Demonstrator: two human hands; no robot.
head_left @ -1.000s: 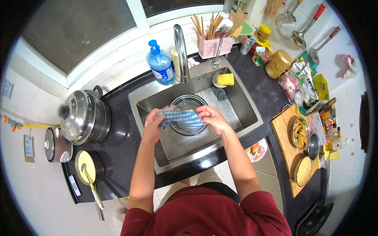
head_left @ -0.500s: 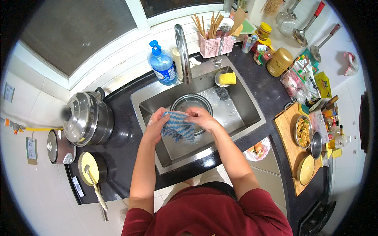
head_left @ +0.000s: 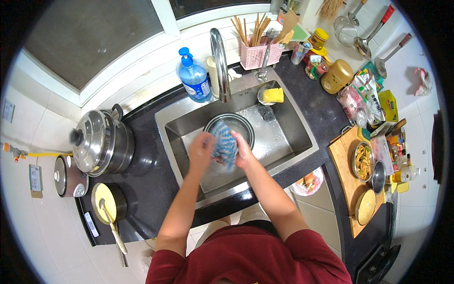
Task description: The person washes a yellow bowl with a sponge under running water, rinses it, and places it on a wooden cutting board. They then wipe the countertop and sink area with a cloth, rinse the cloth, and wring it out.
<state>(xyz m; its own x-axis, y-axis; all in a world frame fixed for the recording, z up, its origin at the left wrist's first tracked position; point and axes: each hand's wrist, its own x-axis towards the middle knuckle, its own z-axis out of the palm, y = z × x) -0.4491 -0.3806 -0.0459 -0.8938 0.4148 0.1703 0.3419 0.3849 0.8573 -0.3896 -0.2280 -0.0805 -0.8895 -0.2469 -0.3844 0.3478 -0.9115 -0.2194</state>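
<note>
A blue-and-white wavy-striped dishcloth (head_left: pixel 223 144) hangs bunched between my hands over the sink (head_left: pixel 279 154). My right hand (head_left: pixel 242 150) grips its right side, with the fingers partly behind the fabric. At the cloth's left edge is my left hand (head_left: pixel 201 150), smeared by motion, so its finger grip does not show clearly. Beneath the cloth, a round metal pan (head_left: pixel 247 128) sits in the basin, partly covered. The faucet (head_left: pixel 219 61) rises behind the sink.
A blue soap bottle (head_left: pixel 195 80) and a pink utensil basket (head_left: pixel 257 56) stand behind the sink. A yellow sponge (head_left: pixel 273 95) is at its far right corner, above a dark scrubber (head_left: pixel 266 112). Left are a steamer pot (head_left: pixel 118 146) and a pan (head_left: pixel 120 203); right, a cutting board (head_left: pixel 340 156).
The cloth has gone from spread out between both hands to bunched and upright. My left hand has moved slightly right, and my right hand has turned beside the cloth.
</note>
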